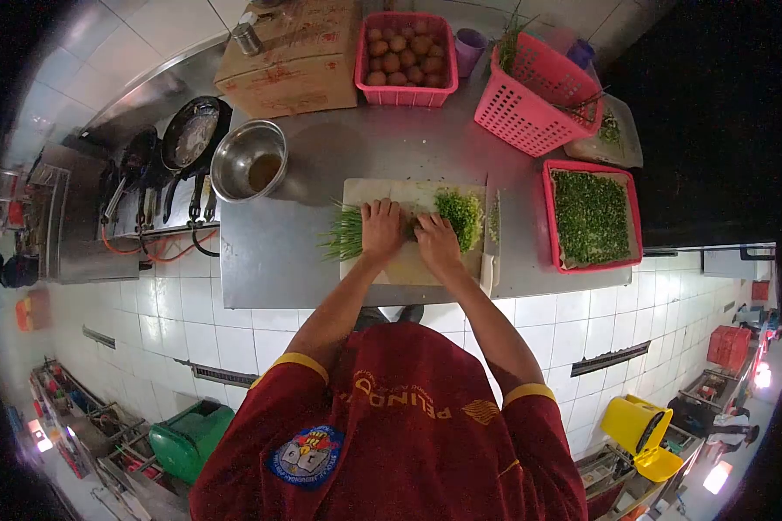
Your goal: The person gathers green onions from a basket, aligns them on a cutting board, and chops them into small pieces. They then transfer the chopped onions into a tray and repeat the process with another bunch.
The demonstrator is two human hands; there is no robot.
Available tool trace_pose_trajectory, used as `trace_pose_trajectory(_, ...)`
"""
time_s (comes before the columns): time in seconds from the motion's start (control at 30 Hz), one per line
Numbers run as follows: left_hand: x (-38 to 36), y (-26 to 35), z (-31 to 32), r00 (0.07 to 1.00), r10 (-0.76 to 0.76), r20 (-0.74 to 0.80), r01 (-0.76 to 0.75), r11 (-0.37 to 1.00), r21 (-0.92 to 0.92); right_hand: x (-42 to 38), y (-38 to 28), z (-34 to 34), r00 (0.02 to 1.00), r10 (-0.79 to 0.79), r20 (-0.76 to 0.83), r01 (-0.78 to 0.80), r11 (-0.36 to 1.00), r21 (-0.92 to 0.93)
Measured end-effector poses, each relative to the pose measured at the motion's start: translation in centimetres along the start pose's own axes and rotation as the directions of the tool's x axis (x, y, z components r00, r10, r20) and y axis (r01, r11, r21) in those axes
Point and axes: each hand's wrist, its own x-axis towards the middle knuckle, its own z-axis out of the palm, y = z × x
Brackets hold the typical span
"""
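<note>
Mid-chop: left hand [381,227] pressing chives [346,234] flat, right hand [435,243] closed, probably on a knife; next, feeding stalks forward.

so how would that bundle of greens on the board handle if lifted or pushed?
The greens are thin, long stalks, so probably floppy and light. They lie loose under the left hand, so a push would likely scatter them. The chopped pile beside the right hand suggests they cut easily.
</note>
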Motion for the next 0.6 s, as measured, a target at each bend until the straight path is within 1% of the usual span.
trace_pose_trajectory(0.07, -0.2, -0.2, -0.3, 1.000, 0.011, 0.021, -0.011, 1.000, 0.024, 0.0, 0.0, -0.3, 1.000, -0.003, 0.016, 0.003, 1.000, 0.003)
trace_pose_trajectory(0.17, 0.0, -0.2, -0.8, 0.998, 0.040, 0.044, -0.041, 0.998, 0.040, 0.2, -0.3, -1.4, 0.998, -0.023, 0.067, 0.026, 0.999, -0.043)
trace_pose_trajectory(0.27, -0.2, 0.2, -1.1, 0.996, 0.029, 0.086, -0.035, 0.997, 0.074, 0.0, 0.0, -0.3, 0.999, -0.050, 0.003, 0.050, 0.996, -0.070)
trace_pose_trajectory(0.37, -0.3, 0.3, -0.7, 0.993, 0.002, 0.119, -0.014, 0.994, 0.105, 0.5, -0.7, -2.2, 0.978, -0.021, 0.208, 0.045, 0.992, -0.115)
trace_pose_trajectory(0.43, -0.1, 0.3, -0.8, 0.994, -0.009, 0.113, -0.001, 0.996, 0.090, -0.2, -1.2, -3.6, 0.999, 0.025, -0.031, -0.025, 1.000, 0.010)
trace_pose_trajectory(0.47, -0.2, 0.2, -0.8, 0.995, 0.001, 0.097, -0.010, 0.996, 0.093, -0.7, -1.6, -4.4, 0.987, 0.061, -0.148, -0.050, 0.996, 0.076)
trace_pose_trajectory(0.53, -0.2, 0.2, -1.0, 0.998, 0.016, 0.055, -0.021, 0.995, 0.094, -2.5, -0.9, -6.6, 0.947, 0.217, -0.236, -0.192, 0.974, 0.122)
trace_pose_trajectory(0.6, -0.2, 0.0, -0.9, 0.999, 0.024, 0.044, -0.027, 0.996, 0.080, -6.2, 1.2, -6.6, 0.843, 0.451, -0.293, -0.398, 0.890, 0.223)
